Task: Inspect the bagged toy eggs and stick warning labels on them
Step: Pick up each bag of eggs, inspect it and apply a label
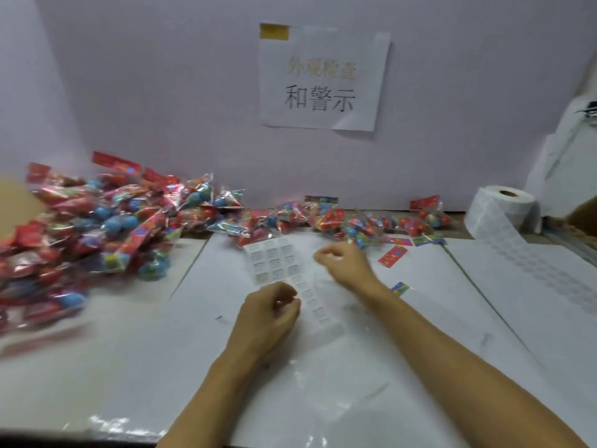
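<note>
Hands work over a white sheet of small printed warning labels (277, 263) lying mid-table. Left hand (271, 313) pins its near edge with curled fingers, likely steadying it; right hand (344, 263) pinches thumb and fingertips together, whether on a label I cannot tell. Clear bags of red and blue toy eggs (106, 221) pile at left, near the white paper-covered table (484, 318), label roll (502, 215) and wall sign (323, 79).
</note>
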The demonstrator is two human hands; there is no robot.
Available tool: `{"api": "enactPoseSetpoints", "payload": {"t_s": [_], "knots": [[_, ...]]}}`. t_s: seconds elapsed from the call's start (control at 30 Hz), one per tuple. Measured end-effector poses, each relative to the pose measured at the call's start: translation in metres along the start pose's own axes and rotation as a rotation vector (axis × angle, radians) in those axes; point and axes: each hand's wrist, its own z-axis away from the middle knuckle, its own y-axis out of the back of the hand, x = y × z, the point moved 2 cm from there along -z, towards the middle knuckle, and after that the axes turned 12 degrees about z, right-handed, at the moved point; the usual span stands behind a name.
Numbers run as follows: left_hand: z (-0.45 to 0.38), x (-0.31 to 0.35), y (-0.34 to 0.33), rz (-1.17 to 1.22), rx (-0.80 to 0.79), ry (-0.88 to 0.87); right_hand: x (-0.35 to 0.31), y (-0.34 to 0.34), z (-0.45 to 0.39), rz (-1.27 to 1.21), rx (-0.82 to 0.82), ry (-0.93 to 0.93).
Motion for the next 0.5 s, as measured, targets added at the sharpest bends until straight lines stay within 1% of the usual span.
{"api": "enactPoseSetpoints", "payload": {"t_s": [0.07,0.1,0.17,0.23,0.27,0.33,0.4,0.47,0.5], "knots": [[0.0,0.002,-0.001,0.014,-0.007,0.019,0.014,0.011,-0.02,0.148,0.094,-0.059],[-0.001,0.002,-0.001,0.027,-0.005,0.022,0.022,0.015,-0.028,0.23,0.089,-0.101],[-0.001,0.002,-0.001,0.035,-0.004,0.021,0.041,0.019,-0.035,0.353,-0.004,-0.169],[-0.001,0.001,-0.001,0.037,-0.004,0.026,0.057,0.017,-0.034,0.49,-0.064,-0.168],[-0.002,0.0,-0.001,0.04,-0.006,0.03,0.061,0.017,-0.033,0.516,-0.034,-0.147],[-0.001,0.0,-0.001,0.045,-0.005,0.033,0.062,0.017,-0.029,0.505,0.113,-0.088],[-0.001,0.0,-0.001,0.053,-0.006,0.032,0.057,0.018,-0.022,0.562,0.24,-0.052],[-0.002,0.002,-0.001,0.067,0.006,0.03,0.051,0.02,-0.017,0.591,0.294,-0.053],[-0.002,0.002,-0.001,0.074,0.017,0.025,0.047,0.021,-0.014,0.557,0.302,-0.056]]}}
